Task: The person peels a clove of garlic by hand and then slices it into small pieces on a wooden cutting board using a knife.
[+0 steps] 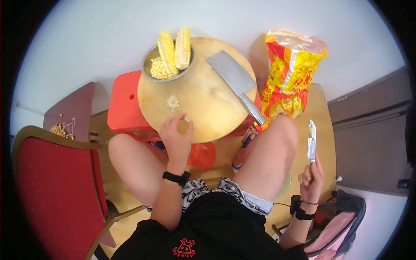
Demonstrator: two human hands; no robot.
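My left hand [177,135] is over the near edge of a round wooden board [212,106], thumb and fingers curved apart. A small pale bit shows near its fingertips, and thin pale scraps [173,104] lie just beyond. My right hand [313,180], off to the right, is closed on the handle of a small knife [311,143], blade pointing up. A metal bowl [146,65] at the board's far left holds loose kernels [159,69] and two partly stripped corn cobs [167,53]. On the board's right lies a cleaver [232,73], its handle over the edge.
Right of the board stands an open yellow and red bag [292,73]. A red stool [125,102] is at left, beside a dark red surface [71,106] with small brown pieces. A red chair [60,190] fills the lower left. A pink and dark bag [338,229] lies lower right.
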